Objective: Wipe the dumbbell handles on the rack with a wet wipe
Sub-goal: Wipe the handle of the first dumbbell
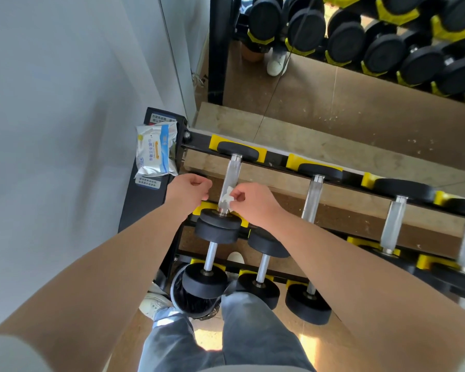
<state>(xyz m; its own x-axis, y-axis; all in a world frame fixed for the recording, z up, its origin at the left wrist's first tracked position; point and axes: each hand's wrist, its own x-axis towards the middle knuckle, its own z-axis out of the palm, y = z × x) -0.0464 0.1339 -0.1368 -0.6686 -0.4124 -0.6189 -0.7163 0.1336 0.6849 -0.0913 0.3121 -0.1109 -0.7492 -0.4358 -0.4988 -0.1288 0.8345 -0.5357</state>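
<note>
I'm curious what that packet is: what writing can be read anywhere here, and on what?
"杀菌卫生湿巾": on the wipe pack; its smaller print is too small to read.
Upper sticker on the rack: Chinese lines, too blurred to read.
Lower sticker, below the pack: too blurred to read.
Nothing else is legible.

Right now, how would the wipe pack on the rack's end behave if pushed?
The wipe pack looks crinkled, pillowy: probably light, floppy. Lying flat in glossy film on the rack end, it would likely slide, not roll.
</note>
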